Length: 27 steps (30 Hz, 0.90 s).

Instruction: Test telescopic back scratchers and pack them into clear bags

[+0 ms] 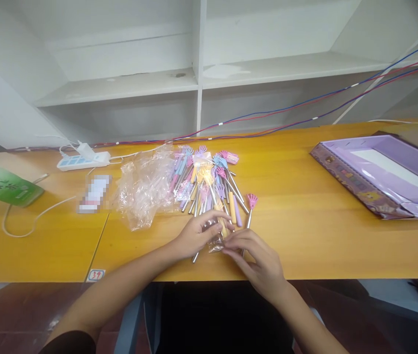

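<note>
Close to the table's front edge, my left hand [203,230] is closed around a yellow back scratcher [221,219] with a clear plastic bag [215,245] about it. My right hand [258,258] pinches at the lower end of this bag with thumb and fingers. How far the scratcher sits inside the bag cannot be made out. Just beyond both hands lies a heap of back scratchers [206,172] with hand-shaped heads in pink, blue, purple and yellow and metal rods. One pink back scratcher [252,200] lies at the heap's right side, its rod running toward my right hand.
Crumpled clear bags [144,189] lie left of the heap. Further left are a blurred-out phone-like object [95,193], a white power strip [83,160] with cables, and a green pouch [6,184]. An open purple box [374,177] stands at right. White shelves [201,73] rise behind.
</note>
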Motion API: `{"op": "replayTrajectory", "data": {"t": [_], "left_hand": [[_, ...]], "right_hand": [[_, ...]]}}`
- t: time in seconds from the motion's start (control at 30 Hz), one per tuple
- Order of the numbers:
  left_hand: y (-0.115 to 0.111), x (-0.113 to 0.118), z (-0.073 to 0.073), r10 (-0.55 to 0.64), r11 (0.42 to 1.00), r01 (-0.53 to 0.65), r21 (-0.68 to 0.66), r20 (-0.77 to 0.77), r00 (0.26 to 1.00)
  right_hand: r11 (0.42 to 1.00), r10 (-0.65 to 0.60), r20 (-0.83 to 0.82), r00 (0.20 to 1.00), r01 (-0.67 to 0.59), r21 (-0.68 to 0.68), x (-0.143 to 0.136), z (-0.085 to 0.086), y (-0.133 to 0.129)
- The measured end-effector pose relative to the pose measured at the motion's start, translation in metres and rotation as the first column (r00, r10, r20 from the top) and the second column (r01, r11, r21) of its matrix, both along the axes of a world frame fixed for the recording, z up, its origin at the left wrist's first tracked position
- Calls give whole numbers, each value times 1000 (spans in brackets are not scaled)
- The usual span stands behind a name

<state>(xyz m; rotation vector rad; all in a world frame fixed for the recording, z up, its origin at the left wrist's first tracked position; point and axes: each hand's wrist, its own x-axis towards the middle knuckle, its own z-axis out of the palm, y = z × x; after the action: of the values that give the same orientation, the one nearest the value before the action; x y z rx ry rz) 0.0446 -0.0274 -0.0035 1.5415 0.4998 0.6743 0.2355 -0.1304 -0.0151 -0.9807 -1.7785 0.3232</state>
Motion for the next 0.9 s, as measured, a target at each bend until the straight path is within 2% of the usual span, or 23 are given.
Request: {"op": "replayTrajectory", "data": {"t": [0.13,0.23,0.33,0.43,0.5,0.6,0.73,0.9], "left_hand": [[-1,1,2,75,995,-73,75,-35,997],[0,1,0,107,994,-105,43,-51,993],[1,0,-6,110,994,-110,-14,-19,994],[2,0,-11,119,992,-116,-48,74,990],[4,1,-13,126,990,-115,-81,159,979],[5,3,-11,159,984,-134,-114,257,953],[6,4,-8,201,978,-172,-118,304,931],[4,3,-8,209,978,-189,-92,309,928]], "right_hand": [[1000,-3,18,1000,3,-10,-1,0,-1],[1000,-16,11,1000,16,-15,-3,0,-1],[990,-124,-24,992,122,-67,-6,1,-1],[957,-238,-74,969,220,-191,-10,2,-2],[948,-231,-92,969,203,-247,-13,3,-4],[951,-208,-140,968,167,-261,-15,2,-5],[939,-216,-243,946,134,-316,-15,1,-5],[951,-237,-137,962,202,-233,-12,6,-5]]}}
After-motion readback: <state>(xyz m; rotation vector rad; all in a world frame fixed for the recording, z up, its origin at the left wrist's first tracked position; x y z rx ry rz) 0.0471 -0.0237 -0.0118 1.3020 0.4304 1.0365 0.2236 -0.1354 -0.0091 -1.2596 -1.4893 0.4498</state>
